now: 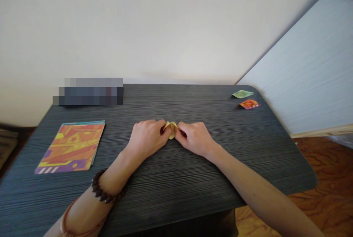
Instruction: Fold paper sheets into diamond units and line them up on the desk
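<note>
My curled left hand (pixel 148 136) and curled right hand (pixel 196 137) pinch the small folded yellow paper (pixel 172 131), likely to steady it.

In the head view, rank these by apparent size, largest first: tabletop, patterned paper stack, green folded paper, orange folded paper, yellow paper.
1. Tabletop
2. Patterned paper stack
3. Green folded paper and orange folded paper: too alike to rank.
Unranked: yellow paper, partly hidden.

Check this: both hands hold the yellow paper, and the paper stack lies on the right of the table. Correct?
Not quite: the head view shows the paper stack on the left of the table. The left hand and right hand do hold the yellow paper.
</note>
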### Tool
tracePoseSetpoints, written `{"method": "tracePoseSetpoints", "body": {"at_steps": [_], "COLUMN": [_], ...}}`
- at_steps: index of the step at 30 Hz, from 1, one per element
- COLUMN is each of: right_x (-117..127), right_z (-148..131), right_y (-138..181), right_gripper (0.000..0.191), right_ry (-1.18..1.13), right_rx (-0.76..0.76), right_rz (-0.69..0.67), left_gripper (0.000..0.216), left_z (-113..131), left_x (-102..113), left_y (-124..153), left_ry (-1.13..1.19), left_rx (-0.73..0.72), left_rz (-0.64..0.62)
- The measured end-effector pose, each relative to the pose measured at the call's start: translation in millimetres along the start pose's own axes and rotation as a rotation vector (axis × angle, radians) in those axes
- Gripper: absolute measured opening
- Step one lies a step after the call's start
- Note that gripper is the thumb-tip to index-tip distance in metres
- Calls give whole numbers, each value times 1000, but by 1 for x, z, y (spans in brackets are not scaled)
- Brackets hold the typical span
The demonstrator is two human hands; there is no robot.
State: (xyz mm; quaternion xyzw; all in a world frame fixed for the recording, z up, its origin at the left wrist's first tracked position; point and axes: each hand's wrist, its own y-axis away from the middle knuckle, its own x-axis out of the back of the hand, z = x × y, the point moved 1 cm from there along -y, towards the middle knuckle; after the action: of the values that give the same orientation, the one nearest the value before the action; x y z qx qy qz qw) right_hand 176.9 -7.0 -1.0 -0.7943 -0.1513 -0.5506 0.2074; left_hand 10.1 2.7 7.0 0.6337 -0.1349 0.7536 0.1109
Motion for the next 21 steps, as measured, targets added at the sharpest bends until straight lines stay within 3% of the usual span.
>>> {"method": "tracePoseSetpoints", "body": {"at_steps": [4,10,14,18,21], "right_x": [1,0,-1,-2,-2], "right_z": [1,1,4,6,6], "right_y": [0,0,-1,-1,0], "right_gripper": [26,24,23,19,20], "right_ry": [1,-36,-87,-150,-139], "right_rx": [5,-94,-134,-113,-88], "right_rz": [-17,-15,-9,8,42], "left_gripper": [39,34,31,24,30], "left_z": [0,-4,-5,-10,-15], "left_x": [-1,1,1,4,10], "left_y": [1,0,-2,-3,-3], "left_ry": [0,21,98,531,940], "left_rx": [24,-99,-52,-19,55], "left_rz": [-22,-68,-91,-195,-367]}}
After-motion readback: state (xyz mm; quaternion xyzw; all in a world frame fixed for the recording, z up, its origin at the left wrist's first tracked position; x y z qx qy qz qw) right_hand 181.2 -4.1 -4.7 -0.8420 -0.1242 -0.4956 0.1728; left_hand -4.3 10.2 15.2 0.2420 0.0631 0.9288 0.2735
